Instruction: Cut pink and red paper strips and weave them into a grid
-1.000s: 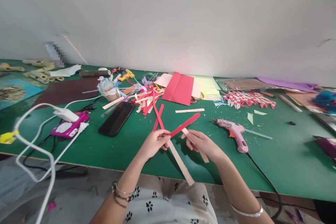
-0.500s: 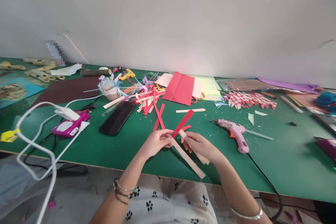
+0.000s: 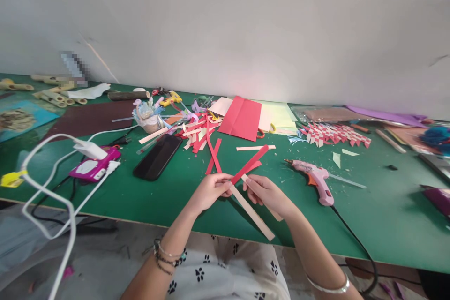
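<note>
Low over the front of the green table, my left hand (image 3: pixel 215 191) pinches crossing paper strips where they meet. A red paper strip (image 3: pixel 251 163) slants up to the right from that crossing, and a pale pink paper strip (image 3: pixel 253 213) runs down to the right. My right hand (image 3: pixel 264 193) is closed on another pale strip (image 3: pixel 245 178), beside the crossing. More red strips (image 3: pixel 214 157) stretch away beyond my left fingers. The exact way the strips overlap is hidden by my fingertips.
Right of my hands lies a pink glue gun (image 3: pixel 316 180) with its cord. To the left are a black phone (image 3: pixel 157 158) and a magenta power strip (image 3: pixel 94 168) with white cables. Behind are cut strips (image 3: pixel 197 133), red card (image 3: pixel 242 118) and a checkered woven paper piece (image 3: pixel 333 134).
The red strip between my hands has swung down to the right and lies flatter. My hands have stayed almost in the same place.
</note>
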A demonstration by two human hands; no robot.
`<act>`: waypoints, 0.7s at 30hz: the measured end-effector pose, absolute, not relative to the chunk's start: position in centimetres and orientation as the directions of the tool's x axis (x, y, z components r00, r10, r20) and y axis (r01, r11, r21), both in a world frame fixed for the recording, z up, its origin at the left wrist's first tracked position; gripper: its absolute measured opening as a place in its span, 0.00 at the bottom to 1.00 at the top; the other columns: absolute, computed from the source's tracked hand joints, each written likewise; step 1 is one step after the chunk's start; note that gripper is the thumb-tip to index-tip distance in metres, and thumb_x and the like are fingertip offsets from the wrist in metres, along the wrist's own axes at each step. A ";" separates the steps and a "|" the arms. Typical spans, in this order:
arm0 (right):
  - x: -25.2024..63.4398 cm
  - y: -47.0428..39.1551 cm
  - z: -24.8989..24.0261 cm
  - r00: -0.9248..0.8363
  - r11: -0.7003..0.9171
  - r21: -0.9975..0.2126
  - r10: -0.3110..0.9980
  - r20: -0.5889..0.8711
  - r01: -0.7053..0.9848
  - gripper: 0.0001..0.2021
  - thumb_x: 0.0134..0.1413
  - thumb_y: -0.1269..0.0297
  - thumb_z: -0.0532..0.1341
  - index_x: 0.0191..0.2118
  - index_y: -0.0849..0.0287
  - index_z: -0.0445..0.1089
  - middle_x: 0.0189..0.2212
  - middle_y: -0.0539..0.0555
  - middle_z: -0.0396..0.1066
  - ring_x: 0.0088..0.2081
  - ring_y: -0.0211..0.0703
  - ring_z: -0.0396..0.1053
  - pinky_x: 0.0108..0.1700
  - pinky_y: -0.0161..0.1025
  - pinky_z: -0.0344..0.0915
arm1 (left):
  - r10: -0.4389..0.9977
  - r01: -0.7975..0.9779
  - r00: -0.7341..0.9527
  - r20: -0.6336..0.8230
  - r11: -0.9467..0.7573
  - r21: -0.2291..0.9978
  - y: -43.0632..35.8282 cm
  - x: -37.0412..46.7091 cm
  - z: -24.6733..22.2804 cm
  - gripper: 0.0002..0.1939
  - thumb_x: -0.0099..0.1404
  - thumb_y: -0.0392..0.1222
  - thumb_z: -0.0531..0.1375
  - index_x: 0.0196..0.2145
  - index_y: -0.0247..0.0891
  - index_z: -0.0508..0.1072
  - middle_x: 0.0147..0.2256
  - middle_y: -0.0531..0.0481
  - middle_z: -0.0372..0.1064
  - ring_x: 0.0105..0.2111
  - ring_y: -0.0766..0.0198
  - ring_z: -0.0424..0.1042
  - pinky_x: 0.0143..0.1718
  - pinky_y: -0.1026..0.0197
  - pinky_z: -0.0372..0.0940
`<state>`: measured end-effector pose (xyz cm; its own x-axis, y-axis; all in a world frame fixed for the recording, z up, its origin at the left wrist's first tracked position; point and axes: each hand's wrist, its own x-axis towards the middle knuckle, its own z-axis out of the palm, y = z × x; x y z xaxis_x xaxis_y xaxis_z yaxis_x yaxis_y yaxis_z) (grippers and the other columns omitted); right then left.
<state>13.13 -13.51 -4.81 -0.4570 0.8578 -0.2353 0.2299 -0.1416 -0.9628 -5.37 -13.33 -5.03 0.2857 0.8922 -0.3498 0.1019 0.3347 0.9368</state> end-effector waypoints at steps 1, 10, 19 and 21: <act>13.2 -13.5 -4.8 -0.466 -0.142 -0.963 0.852 -0.237 0.230 0.17 0.56 0.52 0.48 0.27 0.59 0.61 0.12 0.44 0.57 0.15 0.30 0.51 0.18 0.29 0.49 | 0.893 0.095 0.283 -0.350 0.338 0.937 -13.3 -5.3 -5.0 0.16 0.56 0.38 0.59 0.42 0.29 0.69 0.25 0.50 0.70 0.27 0.67 0.69 0.32 0.63 0.66; 12.9 -13.5 -4.8 -0.380 -0.164 -0.950 0.888 -0.260 0.267 0.14 0.56 0.53 0.47 0.29 0.58 0.58 0.12 0.43 0.58 0.12 0.29 0.49 0.15 0.30 0.45 | 0.885 0.116 0.338 -0.320 0.298 0.947 -13.4 -5.1 -4.6 0.12 0.56 0.39 0.59 0.38 0.31 0.72 0.23 0.51 0.68 0.25 0.67 0.68 0.32 0.64 0.66; 12.6 -13.3 -5.2 -0.360 -0.104 -0.968 0.915 -0.184 0.230 0.14 0.54 0.54 0.51 0.28 0.59 0.63 0.15 0.45 0.59 0.16 0.30 0.50 0.20 0.31 0.48 | 0.905 0.078 0.284 -0.316 0.306 0.949 -13.3 -5.1 -4.7 0.13 0.57 0.35 0.58 0.41 0.30 0.71 0.23 0.52 0.69 0.26 0.68 0.69 0.31 0.65 0.66; 12.6 -13.3 -5.3 -0.349 -0.094 -0.965 0.920 -0.178 0.245 0.14 0.53 0.53 0.52 0.29 0.60 0.64 0.15 0.45 0.59 0.16 0.31 0.50 0.20 0.32 0.47 | 0.911 0.071 0.281 -0.304 0.296 0.953 -13.3 -5.1 -4.7 0.13 0.57 0.36 0.58 0.41 0.30 0.71 0.23 0.52 0.69 0.26 0.68 0.69 0.32 0.65 0.66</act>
<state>12.64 -13.27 -5.29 -0.3487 0.9201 -0.1782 0.2450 -0.0940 -0.9650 -5.07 -13.26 -4.69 0.2805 0.9106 -0.3036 0.0708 0.2958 0.9526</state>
